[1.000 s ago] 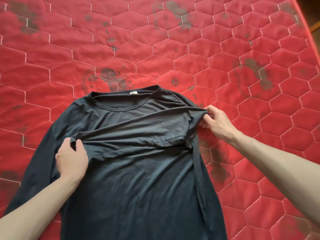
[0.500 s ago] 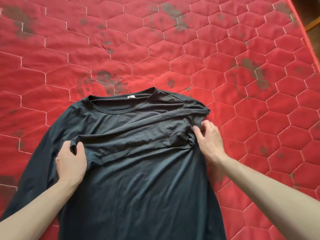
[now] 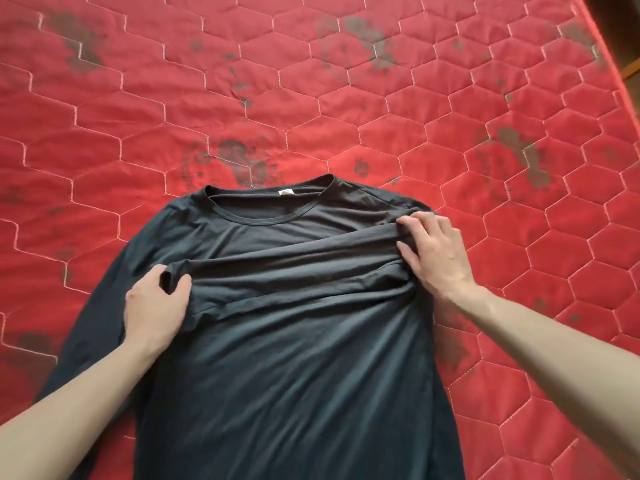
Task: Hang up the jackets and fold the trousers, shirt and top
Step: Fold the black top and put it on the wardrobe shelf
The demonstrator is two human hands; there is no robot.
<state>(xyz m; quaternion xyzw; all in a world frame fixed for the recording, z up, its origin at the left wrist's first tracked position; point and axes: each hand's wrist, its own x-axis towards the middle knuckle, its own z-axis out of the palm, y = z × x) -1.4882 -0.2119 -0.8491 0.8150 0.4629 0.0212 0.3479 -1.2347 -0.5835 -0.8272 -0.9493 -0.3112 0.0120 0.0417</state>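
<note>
Dark top [image 3: 277,358] lies flat on red quilt [image 3: 138,116], collar at 12 o'clock. Left hand [image 3: 154,303] pinches a sleeve fold at 9 o'clock; right hand [image 3: 434,252], fingers spread, presses the fold at 3 o'clock.

- Wide-open red quilted mattress [image 3: 311,98] beyond the collar, flat all the way to the far edge, nothing standing on it.
- Right of the dark top [image 3: 294,358] there's bare quilt too, an easy lane along that side.
- The right hand [image 3: 436,258] sits on the top's right shoulder, with its forearm slanting in from the lower right, so that corner is taken.
- The left hand [image 3: 156,306] grips a bunched fold on the left side, its forearm crossing the left sleeve.
- Between the two hands, a ridge of gathered cloth runs across the chest, low and soft.
- The mattress edge shows at the upper right corner.
</note>
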